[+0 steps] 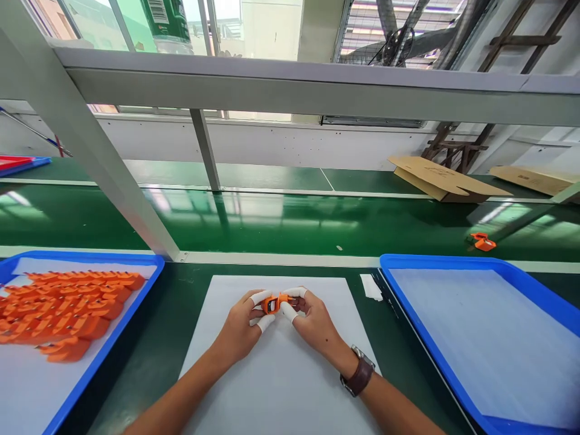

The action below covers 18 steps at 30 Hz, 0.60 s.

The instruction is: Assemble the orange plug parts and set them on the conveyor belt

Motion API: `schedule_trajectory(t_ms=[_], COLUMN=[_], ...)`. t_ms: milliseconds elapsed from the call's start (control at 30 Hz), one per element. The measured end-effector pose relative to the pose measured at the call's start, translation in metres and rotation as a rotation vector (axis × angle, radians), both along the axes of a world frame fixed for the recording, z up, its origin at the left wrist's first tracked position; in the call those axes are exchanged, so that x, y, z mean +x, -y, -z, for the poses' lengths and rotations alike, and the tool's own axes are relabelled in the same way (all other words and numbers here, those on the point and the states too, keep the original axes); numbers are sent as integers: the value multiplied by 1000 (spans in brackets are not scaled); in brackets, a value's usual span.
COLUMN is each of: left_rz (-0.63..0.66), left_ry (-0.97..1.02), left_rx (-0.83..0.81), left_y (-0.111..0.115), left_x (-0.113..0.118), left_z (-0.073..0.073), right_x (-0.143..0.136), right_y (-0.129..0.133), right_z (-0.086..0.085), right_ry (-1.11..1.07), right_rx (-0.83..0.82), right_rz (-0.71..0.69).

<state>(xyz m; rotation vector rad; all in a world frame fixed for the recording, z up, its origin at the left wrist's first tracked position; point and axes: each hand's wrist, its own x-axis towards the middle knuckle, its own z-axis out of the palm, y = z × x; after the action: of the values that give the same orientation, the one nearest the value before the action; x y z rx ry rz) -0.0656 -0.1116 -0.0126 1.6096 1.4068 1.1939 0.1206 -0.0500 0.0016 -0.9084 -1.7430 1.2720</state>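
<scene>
- Blue tray [99, 257] on the left: overlapping rows of chunky orange parts [67, 308] on a white liner
- Other blue tray [444, 262], right side: smooth white liner, raised rim
- Left hand [240, 329] and right hand [317, 326] are both pinching one small, plasticky orange piece [270, 304] over the white paper [272, 386], fingertips covered in white
- Paper's straight-edged, with decent strips of green table [158, 338] between it and both trays

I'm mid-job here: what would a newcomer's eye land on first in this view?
Probably the small orange piece at the centre, held by the left hand and right hand above the white sheet. Next come the bright rows of orange parts in the left blue tray. A lone orange item also stands out on the green surface, beyond the right blue tray.
</scene>
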Motion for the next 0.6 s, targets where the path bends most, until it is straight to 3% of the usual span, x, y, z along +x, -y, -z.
schedule_trajectory(t_ms=[267, 600], left_rz=[-80, -109], left_ry=[-334, -387], left_rx=[265, 314], left_y=[0, -4], left_x=[8, 12], left_z=[9, 12], right_x=[3, 6], right_y=[5, 2], right_z=[7, 2], right_ry=[84, 165], right_rx=[139, 90], right_rz=[-37, -72])
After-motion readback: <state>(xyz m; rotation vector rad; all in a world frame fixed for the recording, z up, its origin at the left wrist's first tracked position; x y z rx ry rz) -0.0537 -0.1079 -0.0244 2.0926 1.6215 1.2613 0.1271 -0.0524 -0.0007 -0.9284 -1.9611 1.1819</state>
